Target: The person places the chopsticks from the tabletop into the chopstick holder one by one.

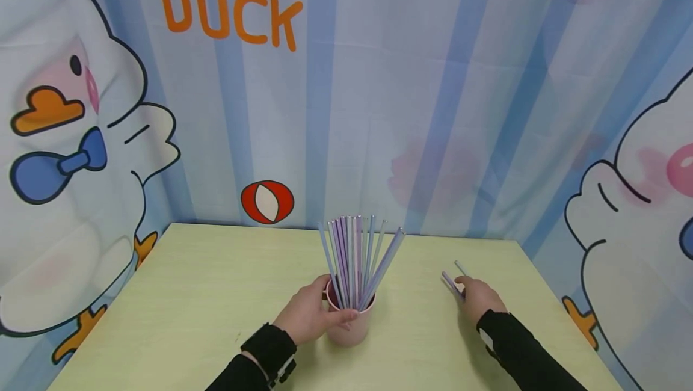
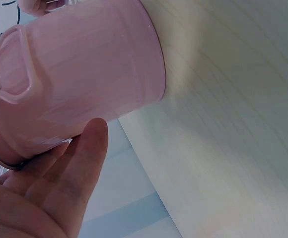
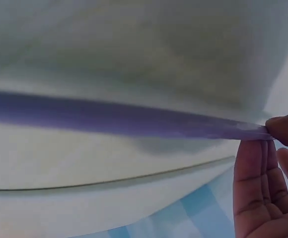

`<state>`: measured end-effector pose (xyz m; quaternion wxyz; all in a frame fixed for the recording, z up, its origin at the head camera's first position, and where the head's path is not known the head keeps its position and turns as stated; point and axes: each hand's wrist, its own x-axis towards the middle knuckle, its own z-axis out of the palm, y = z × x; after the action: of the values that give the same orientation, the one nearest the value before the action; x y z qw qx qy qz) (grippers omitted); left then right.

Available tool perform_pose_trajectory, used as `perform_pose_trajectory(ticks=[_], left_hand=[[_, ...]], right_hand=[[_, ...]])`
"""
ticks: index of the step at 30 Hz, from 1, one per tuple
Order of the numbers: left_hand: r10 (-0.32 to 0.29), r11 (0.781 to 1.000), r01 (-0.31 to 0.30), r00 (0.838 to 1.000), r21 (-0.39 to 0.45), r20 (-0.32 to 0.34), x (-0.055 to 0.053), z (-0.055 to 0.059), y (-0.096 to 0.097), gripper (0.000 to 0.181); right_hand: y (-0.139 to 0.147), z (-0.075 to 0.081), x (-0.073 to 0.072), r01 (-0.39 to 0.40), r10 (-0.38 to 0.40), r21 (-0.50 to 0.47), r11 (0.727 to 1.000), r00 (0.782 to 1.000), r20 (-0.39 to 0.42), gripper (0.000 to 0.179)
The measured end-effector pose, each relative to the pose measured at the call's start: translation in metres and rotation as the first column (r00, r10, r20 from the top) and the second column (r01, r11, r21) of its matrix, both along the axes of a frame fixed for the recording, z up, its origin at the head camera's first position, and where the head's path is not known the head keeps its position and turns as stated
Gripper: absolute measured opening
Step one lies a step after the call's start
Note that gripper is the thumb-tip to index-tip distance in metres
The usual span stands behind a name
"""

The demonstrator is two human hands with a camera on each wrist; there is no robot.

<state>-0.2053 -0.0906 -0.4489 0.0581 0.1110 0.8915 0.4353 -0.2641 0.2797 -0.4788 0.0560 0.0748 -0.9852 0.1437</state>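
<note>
A pink mug [image 1: 349,332] stands on the table with several purple, blue and clear straws [image 1: 352,258] upright or leaning in it. My left hand [image 1: 314,313] holds the mug near its rim, thumb in front and fingers around the far side. In the left wrist view the mug's side [image 2: 89,69] and its handle show above the fingers [image 2: 74,183]. To the right, my right hand [image 1: 482,299] pinches a purple straw [image 3: 134,118] by one end between thumb and fingertips. A pale straw [image 1: 460,267] shows just past those fingers in the head view.
A pale wood-grain table [image 1: 216,277] spreads under both hands. Behind and beside it hangs a blue-striped curtain [image 1: 368,78] printed with ducks, a red ball and lettering. The table's far edge meets the curtain close behind the mug.
</note>
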Motion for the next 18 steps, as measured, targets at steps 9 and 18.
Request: perform_pose_trajectory(ticks=[9, 18], left_hand=[[-0.002, 1.000, 0.002, 1.000, -0.001, -0.008, -0.001, -0.002, 0.001, 0.092], [-0.005, 1.000, 0.005, 1.000, 0.003, -0.007, -0.002, -0.002, 0.000, 0.093]], right_hand=[[-0.013, 0.044, 0.002, -0.028, 0.024, -0.176, 0.984, 0.999, -0.027, 0.051], [-0.035, 0.079, 0.010, -0.027, 0.006, -0.393, 0.919, 0.998, -0.056, 0.047]])
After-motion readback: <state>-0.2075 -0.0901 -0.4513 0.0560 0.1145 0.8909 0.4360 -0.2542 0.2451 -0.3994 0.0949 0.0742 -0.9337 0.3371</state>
